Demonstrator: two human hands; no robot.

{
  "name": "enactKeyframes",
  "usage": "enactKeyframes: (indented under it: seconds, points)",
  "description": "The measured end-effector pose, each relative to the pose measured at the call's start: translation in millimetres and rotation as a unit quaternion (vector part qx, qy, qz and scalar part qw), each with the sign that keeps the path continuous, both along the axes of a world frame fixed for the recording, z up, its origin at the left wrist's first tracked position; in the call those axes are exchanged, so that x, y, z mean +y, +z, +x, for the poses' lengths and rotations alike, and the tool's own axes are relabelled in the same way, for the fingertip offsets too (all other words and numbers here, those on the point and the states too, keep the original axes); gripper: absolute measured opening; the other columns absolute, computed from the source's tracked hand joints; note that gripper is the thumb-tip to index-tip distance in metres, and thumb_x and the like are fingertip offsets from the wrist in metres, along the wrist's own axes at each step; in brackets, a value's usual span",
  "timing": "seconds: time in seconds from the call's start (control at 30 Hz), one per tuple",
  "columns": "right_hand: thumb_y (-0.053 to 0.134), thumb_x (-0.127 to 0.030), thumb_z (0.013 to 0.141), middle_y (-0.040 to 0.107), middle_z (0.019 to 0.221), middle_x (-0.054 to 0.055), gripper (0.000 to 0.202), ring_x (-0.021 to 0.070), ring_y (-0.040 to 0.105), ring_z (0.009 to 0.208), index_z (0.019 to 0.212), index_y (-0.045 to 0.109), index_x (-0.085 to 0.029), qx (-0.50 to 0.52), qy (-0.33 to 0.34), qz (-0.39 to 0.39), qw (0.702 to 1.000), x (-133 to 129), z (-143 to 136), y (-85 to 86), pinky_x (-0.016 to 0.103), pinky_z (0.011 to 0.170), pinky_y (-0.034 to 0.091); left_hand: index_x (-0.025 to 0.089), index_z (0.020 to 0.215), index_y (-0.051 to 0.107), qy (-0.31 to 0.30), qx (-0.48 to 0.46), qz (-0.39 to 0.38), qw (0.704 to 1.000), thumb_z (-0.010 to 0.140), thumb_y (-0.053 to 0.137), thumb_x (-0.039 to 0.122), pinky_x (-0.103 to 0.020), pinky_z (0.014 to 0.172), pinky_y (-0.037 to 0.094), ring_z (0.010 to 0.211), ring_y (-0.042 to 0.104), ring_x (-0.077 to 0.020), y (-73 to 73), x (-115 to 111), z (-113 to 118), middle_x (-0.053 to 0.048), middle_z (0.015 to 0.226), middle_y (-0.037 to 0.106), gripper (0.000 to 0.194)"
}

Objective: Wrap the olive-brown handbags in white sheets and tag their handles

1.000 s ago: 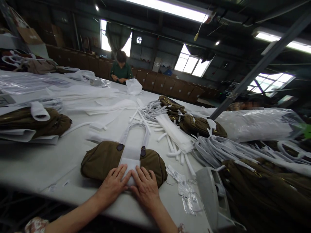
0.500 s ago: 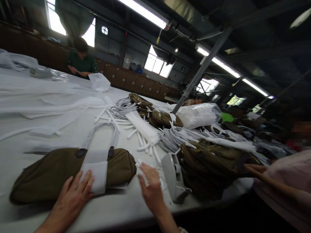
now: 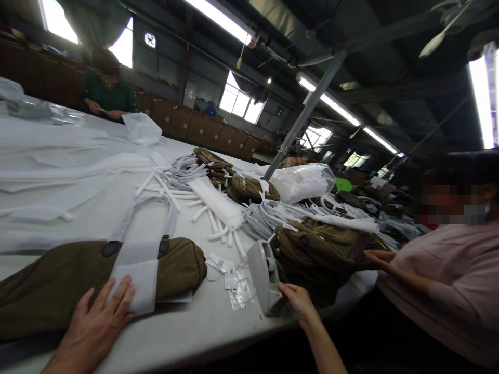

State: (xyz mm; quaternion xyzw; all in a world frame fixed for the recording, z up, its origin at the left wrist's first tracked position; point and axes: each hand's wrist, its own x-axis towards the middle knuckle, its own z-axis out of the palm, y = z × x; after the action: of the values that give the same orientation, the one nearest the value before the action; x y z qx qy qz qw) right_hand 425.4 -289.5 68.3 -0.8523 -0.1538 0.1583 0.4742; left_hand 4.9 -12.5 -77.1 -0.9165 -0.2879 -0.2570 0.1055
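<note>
The left hand (image 3: pixel 103 317) lies flat on the white sheet (image 3: pixel 144 280) across the middle of the brown bag (image 3: pixel 86 270), fingers spread, not squeezing anything. The right hand (image 3: pixel 302 306) is right of the bag, thumb and finger at what looks like a grey tape holder (image 3: pixel 265 278); I can't tell if they pinch any tape. The bag lies on its side on the table (image 3: pixel 218 327). I think it is soft and light and would sag, so its wrapped handle (image 3: pixel 170 215) looks best to hold. The sheet looks thin and slippery. Just right of the bag lie clear packets (image 3: pixel 240 298), too small to see into. Far behind the bag, a big clear sack (image 3: pixel 304 182) holds white stuff
</note>
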Motion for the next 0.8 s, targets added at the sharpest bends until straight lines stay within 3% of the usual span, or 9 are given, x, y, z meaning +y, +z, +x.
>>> enactKeyframes:
  seconds: [0.27, 0.47, 0.63, 0.8]
  points:
    - [0.079, -0.046, 0.045, 0.070, 0.067, 0.008, 0.041, 0.0184, 0.060, 0.061, 0.067, 0.075, -0.012, 0.034, -0.026, 0.050, 0.998, -3, -5, 6.7, 0.028, 0.058, 0.045, 0.013, 0.123, 0.058, -0.006, -0.010, -0.001, 1.000, 0.091, 0.040, 0.026, -0.064, 0.106, 0.020, 0.134, 0.032, -0.0410, -1.5, 0, 1, -0.016, 0.146, 0.041, 0.039]
    - [0.080, -0.050, 0.046, 0.072, 0.074, 0.009, 0.046, 0.0214, 0.063, 0.069, 0.071, 0.075, -0.012, 0.019, -0.082, 0.076, 0.994, -30, -18, 15.9, 0.028, 0.059, 0.046, 0.014, 0.124, 0.057, -0.008, -0.009, -0.008, 1.000, 0.091, 0.039, 0.026, -0.065, 0.107, 0.019, 0.137, 0.028, -0.0406, -3.3, 1, -1, -0.016, 0.146, 0.040, 0.039]
    - [0.081, -0.051, 0.046, 0.072, 0.076, 0.008, 0.046, 0.0213, 0.064, 0.069, 0.072, 0.076, -0.013, 0.045, -0.093, 0.086, 0.991, -50, -41, 0.1, 0.027, 0.059, 0.048, 0.013, 0.124, 0.056, -0.014, -0.021, -0.018, 1.000, 0.092, 0.038, 0.027, -0.065, 0.107, 0.019, 0.138, 0.027, -0.0407, -0.6, -1, 0, -0.017, 0.145, 0.041, 0.040]
    - [0.084, -0.050, 0.042, 0.069, 0.065, 0.006, 0.046, 0.0181, 0.063, 0.060, 0.069, 0.072, -0.014, 0.130, -0.133, 0.129, 0.974, -46, -56, -23.1, 0.025, 0.051, 0.047, 0.013, 0.125, 0.056, -0.008, -0.014, -0.015, 1.000, 0.092, 0.037, 0.026, -0.065, 0.107, 0.020, 0.138, 0.026, -0.0395, 0.8, -2, -1, -0.016, 0.147, 0.039, 0.040]
